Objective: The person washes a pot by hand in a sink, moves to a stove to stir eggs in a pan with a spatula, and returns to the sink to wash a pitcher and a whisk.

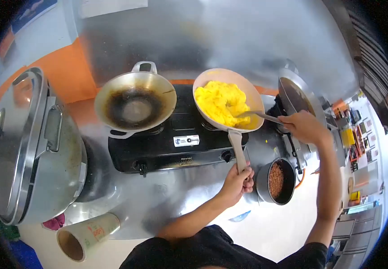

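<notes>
A light-coloured frying pan (pixel 252 92) sits on the right burner of a black two-burner stove (pixel 158 152), with soft yellow scrambled egg (pixel 218 101) in it. My left hand (pixel 236 184) is closed round the end of the pan's handle. In my right hand (pixel 305 127) is the handle of a metal utensil (pixel 265 116), whose far end rests in the egg at the pan's right side. The utensil's tip is partly hidden by the egg.
A browned wok (pixel 135 107) stands on the left burner. A large lidded pot (pixel 55 166) and a cardboard tube (pixel 88 235) are at the left. Right of the stove are a dark pot (pixel 262 181) with reddish-brown bits and another wok (pixel 308 92) of dark liquid.
</notes>
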The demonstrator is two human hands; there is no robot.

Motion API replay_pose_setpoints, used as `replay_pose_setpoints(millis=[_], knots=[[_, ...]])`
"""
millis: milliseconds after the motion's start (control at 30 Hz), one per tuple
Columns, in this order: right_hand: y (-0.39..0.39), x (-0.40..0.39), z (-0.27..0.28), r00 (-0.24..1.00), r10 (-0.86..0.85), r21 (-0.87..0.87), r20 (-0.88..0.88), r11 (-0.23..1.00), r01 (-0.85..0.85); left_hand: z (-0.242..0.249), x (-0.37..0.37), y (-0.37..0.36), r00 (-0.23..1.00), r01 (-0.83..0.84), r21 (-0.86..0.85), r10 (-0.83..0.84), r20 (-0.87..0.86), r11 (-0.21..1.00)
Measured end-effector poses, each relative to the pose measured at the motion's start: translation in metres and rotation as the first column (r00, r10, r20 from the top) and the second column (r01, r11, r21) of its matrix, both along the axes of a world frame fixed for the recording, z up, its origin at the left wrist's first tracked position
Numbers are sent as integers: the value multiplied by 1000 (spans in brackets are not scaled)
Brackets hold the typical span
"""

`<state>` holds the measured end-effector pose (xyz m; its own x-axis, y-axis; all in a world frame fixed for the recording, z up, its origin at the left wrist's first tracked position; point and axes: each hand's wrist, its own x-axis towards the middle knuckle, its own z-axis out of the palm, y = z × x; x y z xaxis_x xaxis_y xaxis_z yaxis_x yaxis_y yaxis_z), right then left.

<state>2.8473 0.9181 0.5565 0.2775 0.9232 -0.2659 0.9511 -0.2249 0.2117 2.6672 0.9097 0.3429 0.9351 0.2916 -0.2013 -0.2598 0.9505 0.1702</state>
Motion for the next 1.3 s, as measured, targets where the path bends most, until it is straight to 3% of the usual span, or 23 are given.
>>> replay_pose_setpoints(millis=[33,100,167,233,300,333,400,467,533,567,633,733,800,867,967,1000,1067,1100,1133,1167,1200,1233,1300], knots=[[-6,-6,8,1000,-5,1,4,1000,5,5,-2,2,1000,5,1,-5,4,1000],[-13,-14,7,998,68,-161,-3,985,-67,7,-3,3,999,28,7,-28,18,1000],[-5,-22,-35,1000,28,-137,-6,990,-28,2,-1,1,1000,27,12,-28,12,1000],[2,-21,-77,990,-112,61,84,992,107,1,1,-2,1000,19,25,-19,-20,1000],[17,3,-120,998,-60,266,14,962,54,6,2,-2,1000,2,35,-1,-23,999],[23,18,-125,998,-68,264,7,962,63,8,0,-3,999,-15,47,17,-30,999],[37,58,-121,987,-28,234,-161,970,66,8,1,-4,999,-9,45,11,-38,999],[32,90,-90,958,223,131,-179,971,-202,8,-1,-4,998,-34,20,35,-50,999],[11,55,-33,980,81,152,-183,987,-53,10,-4,-4,997,-36,15,37,-60,999],[2,38,-8,980,85,152,-182,987,-57,9,-4,-4,998,-29,22,30,-51,999],[-8,10,25,985,55,-70,-166,995,-67,10,-2,-2,999,-26,28,27,-29,999],[3,-18,-4,983,75,-125,-168,987,-97,10,-2,-2,998,0,60,4,-62,998],[14,1,-78,947,272,124,-170,959,-253,10,-2,-4,997,5,65,0,-72,998],[31,-10,-120,986,120,231,-114,969,-92,12,-4,-5,996,4,72,2,-85,997],[53,21,-132,953,245,380,-181,911,-162,12,-4,-3,995,-14,75,21,-97,997],[54,33,-117,900,110,250,-422,968,-1,11,-5,-3,996,-31,76,37,-85,997],[55,30,-81,702,-343,-34,-624,910,414,9,-9,-2,996,-30,72,36,-86,997],[55,36,-84,704,-335,-28,-627,912,409,10,-9,1,997,-29,68,34,-73,997],[56,33,-82,863,-64,160,-501,973,165,10,-8,3,997,-34,72,39,-68,997],[55,31,-79,927,209,300,-312,947,-112,9,-8,3,998,-13,82,18,-58,997],[50,22,-86,944,325,276,-50,913,-300,8,-8,3,999,15,91,-11,-49,996],[55,13,-105,974,225,89,23,970,-226,9,-8,2,999,23,93,-19,-43,995],[37,-29,-120,981,179,121,80,975,-188,10,-7,2,998,16,107,-10,-62,994]])
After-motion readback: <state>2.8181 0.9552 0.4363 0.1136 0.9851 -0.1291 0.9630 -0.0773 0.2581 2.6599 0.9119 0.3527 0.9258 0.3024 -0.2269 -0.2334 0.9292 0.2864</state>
